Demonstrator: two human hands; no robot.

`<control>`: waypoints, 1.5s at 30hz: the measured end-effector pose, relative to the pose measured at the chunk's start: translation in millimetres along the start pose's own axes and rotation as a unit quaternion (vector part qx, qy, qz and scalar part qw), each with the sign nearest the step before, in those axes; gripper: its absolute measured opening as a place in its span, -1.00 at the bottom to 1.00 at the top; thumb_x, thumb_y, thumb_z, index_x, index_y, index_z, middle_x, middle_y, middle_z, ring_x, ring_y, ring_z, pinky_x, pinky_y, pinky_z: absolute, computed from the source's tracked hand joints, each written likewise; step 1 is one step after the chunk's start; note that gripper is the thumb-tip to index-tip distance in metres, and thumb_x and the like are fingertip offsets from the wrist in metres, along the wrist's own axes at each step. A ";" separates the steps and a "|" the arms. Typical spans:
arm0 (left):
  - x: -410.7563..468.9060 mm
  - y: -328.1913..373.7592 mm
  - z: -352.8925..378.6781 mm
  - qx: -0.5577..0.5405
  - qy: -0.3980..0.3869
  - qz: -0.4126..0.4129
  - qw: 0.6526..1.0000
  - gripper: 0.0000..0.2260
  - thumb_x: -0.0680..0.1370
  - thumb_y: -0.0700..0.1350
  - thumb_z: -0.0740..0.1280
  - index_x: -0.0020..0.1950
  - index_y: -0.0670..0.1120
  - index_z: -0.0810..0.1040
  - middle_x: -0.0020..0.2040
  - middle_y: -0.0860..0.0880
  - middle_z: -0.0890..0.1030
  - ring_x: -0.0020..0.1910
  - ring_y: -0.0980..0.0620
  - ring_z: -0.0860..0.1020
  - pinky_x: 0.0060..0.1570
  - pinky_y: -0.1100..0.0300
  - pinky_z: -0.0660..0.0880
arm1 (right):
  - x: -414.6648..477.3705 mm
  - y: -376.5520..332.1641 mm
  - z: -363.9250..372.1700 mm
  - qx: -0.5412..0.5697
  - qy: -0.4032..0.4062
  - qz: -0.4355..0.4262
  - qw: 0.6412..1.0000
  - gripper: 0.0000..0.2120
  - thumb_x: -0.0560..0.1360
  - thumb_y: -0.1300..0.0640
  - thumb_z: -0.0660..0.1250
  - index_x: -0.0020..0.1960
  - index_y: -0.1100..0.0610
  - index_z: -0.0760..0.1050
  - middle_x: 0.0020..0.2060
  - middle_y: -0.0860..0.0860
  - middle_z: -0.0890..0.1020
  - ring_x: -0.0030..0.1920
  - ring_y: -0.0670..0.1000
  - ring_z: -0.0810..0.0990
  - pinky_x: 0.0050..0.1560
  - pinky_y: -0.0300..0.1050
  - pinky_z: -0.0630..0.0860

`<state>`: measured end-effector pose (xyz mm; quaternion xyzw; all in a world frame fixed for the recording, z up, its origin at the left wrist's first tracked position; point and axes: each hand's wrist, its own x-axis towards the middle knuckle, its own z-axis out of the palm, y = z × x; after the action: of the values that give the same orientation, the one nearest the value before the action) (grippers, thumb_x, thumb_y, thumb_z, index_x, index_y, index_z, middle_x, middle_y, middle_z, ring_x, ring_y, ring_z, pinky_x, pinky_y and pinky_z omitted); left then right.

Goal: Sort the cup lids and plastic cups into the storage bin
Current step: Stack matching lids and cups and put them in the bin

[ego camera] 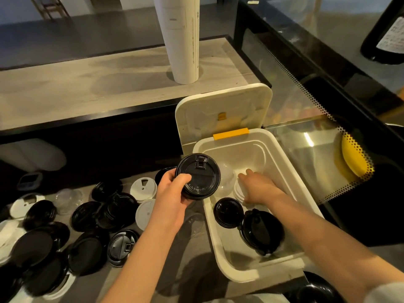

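Observation:
My left hand point(175, 189) grips a small stack of black cup lids point(200, 174), held just above the left rim of the white storage bin point(282, 167). My right hand point(256, 185) reaches down inside the bin and holds a stack of white lids point(239, 192) near its middle. In the bin's near half lie a black lid point(228, 212) and a larger black lid stack point(262, 231). A clear domed lid point(226, 177) sits in the bin behind the held black stack.
Many loose black lids point(87, 215), white lids point(143, 188) and clear lids point(67, 199) cover the counter at left. The bin's hinged lid point(223, 112) stands open at the back. A tall sleeve of paper cups point(181, 38) stands on the raised shelf. A glass display case point(317, 132) borders the right.

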<state>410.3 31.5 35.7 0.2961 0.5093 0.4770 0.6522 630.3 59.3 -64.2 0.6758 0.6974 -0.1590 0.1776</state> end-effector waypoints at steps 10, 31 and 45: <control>-7.2 -0.2 -2.5 0.002 -0.003 0.005 1.000 -0.84 0.53 -0.29 0.21 0.08 -0.13 0.47 -0.09 -0.07 0.58 -0.13 0.03 0.56 -0.32 0.22 0.52 | -7.5 3.8 7.3 -0.001 0.001 -0.012 1.000 -0.26 0.32 -0.15 0.48 0.36 0.10 0.26 0.25 0.11 0.39 0.20 0.14 0.44 0.10 -0.01 0.47; -12.6 -5.1 -1.2 0.056 -0.009 -0.005 0.998 -0.88 0.53 -0.26 0.25 0.02 -0.11 0.51 -0.07 -0.10 0.61 -0.07 -0.03 0.58 -0.15 0.11 0.52 | -26.4 3.2 -33.7 0.224 0.159 0.006 0.962 -0.50 0.54 0.02 0.28 0.43 0.14 0.28 0.34 0.11 0.42 0.30 0.11 0.42 0.25 -0.08 0.37; 0.2 -18.8 21.1 0.239 -0.126 0.054 0.961 -0.62 0.49 -0.19 0.38 0.30 -0.12 0.44 0.16 -0.09 0.59 0.12 -0.02 0.58 0.04 0.10 0.56 | -92.7 -12.5 -75.1 0.680 0.048 -0.070 0.728 -0.64 0.45 0.28 0.39 0.20 0.06 0.46 0.07 0.02 0.59 -0.04 -0.04 0.62 -0.23 -0.25 0.58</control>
<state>436.3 26.9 25.7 0.5282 0.5057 0.3347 0.5944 617.6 11.3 45.0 0.5714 0.4558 -0.5700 -0.3752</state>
